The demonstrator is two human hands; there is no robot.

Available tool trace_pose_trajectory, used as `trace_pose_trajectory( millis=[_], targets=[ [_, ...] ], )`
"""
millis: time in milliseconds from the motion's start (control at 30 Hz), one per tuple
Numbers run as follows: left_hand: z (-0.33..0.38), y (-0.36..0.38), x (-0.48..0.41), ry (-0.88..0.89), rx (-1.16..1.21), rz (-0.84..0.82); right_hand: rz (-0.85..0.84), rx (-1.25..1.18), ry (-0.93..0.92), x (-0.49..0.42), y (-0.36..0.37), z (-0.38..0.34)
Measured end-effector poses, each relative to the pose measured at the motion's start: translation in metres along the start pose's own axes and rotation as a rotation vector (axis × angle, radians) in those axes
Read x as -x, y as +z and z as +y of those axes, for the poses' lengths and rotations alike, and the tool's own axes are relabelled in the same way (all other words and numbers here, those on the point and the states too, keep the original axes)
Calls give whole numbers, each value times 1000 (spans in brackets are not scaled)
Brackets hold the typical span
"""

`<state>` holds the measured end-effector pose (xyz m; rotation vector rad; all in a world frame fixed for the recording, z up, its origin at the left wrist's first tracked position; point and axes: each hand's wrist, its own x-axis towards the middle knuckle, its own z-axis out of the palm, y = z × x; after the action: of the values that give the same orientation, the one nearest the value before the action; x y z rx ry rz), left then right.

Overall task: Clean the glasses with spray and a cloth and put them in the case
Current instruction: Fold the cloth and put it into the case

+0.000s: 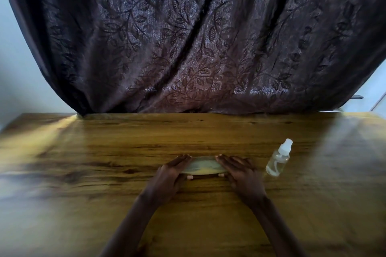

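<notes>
Low in the frame's centre, the left hand (170,170) and right hand (238,170) clasp the ends of a shut case (203,167) on the tabletop (104,152), bottle (278,160) upright just right; no glasses or cloth visible, so progress is unclear

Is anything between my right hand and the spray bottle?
Nothing visible. The right hand rests on one end of the case, and the spray bottle stands just to its right with only bare table between them.
</notes>
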<state>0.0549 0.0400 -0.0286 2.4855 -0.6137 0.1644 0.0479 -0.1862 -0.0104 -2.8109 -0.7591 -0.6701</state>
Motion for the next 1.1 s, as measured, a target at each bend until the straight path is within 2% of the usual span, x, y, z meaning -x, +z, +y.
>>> trace_pose_trajectory(
  millis=[300, 533, 833, 900, 1033, 1100],
  targets=[
    [-1, 0, -15, 53, 6, 105, 34, -43, 87, -15, 7, 0],
    [-9, 3, -22, 49, 25, 112, -137, -147, 153, -22, 35, 11],
    [-10, 9, -16, 33, 93, 207, -59, -284, 148, -12, 29, 7],
    [-9, 9, -16, 22, 92, 229, 31, -280, 166, -12, 16, 6],
    [-10, 8, -15, -39, 109, 291, 574, -167, 297, -2, -3, 19],
    [-11, 7, -16, -116, 170, 314, 714, -194, 436, 5, -9, 30]
  ],
)
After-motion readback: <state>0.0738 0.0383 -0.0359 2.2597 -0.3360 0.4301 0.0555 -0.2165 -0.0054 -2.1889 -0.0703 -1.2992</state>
